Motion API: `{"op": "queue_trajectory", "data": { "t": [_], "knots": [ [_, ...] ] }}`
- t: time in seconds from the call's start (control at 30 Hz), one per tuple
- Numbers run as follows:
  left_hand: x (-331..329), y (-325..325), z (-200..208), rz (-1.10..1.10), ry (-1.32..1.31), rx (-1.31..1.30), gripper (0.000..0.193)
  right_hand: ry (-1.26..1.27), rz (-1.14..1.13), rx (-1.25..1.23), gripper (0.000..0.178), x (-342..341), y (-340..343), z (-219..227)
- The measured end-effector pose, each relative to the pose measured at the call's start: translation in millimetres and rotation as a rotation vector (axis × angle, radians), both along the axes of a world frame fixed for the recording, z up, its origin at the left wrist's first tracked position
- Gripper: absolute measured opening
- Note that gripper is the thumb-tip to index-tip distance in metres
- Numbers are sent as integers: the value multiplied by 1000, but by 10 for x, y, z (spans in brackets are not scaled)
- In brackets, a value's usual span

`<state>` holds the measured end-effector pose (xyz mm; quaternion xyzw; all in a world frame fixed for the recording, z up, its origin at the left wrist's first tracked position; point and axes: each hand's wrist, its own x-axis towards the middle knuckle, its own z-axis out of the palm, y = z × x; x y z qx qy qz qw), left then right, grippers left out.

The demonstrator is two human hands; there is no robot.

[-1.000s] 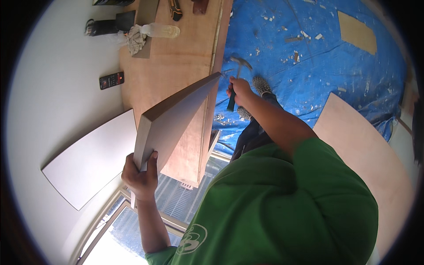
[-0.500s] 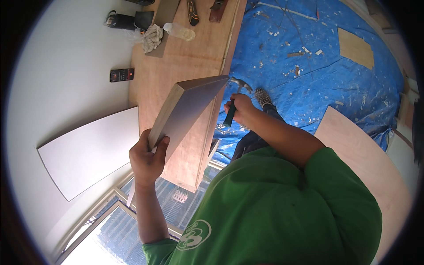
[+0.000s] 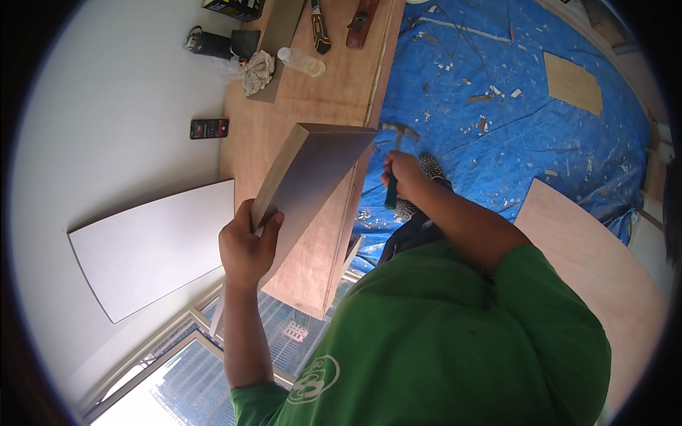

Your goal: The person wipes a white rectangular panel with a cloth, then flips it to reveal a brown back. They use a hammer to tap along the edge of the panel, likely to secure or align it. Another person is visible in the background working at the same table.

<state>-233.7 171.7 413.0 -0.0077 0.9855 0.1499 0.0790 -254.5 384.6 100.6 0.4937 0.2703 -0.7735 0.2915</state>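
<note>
My left hand (image 3: 249, 241) is closed on the near left edge of a wooden panel (image 3: 312, 177), thumb on its dark face and fingers behind. The panel is tilted up over the wooden workbench (image 3: 305, 277), with its thick pale edge toward the left. My right hand (image 3: 405, 174) is wrapped round the dark green handle of a claw hammer (image 3: 400, 130). The hammer's metal head points up, just right of the panel's far right corner, with a small gap between them.
On the bench's far part lie a plastic bottle (image 3: 302, 62), a crumpled rag (image 3: 258, 72), a utility knife (image 3: 320, 32) and a hand plane (image 3: 362, 25). A phone (image 3: 209, 128) is by the wall. A white board (image 3: 156, 248) leans left. Scraps litter the blue tarp (image 3: 462, 156).
The hammer and my right hand have moved right, away from the panel's corner. The whole view has shifted slightly; my left hand still grips the panel.
</note>
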Motion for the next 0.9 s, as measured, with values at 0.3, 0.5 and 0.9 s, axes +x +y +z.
{"op": "queue_trajectory", "data": {
  "t": [0.3, 0.5, 0.9],
  "knots": [
    [-55, -76, -47, -20, 55, -39, 28, 279, 549, 313, 21, -298, 957, -284],
    [-32, -84, -67, -33, 94, -72, 28, 524, 611, 446, 22, -298, 748, -423],
    [-38, -88, -47, 11, 43, -96, 28, 531, 627, 549, 23, -271, 718, -361]
  ]
}}
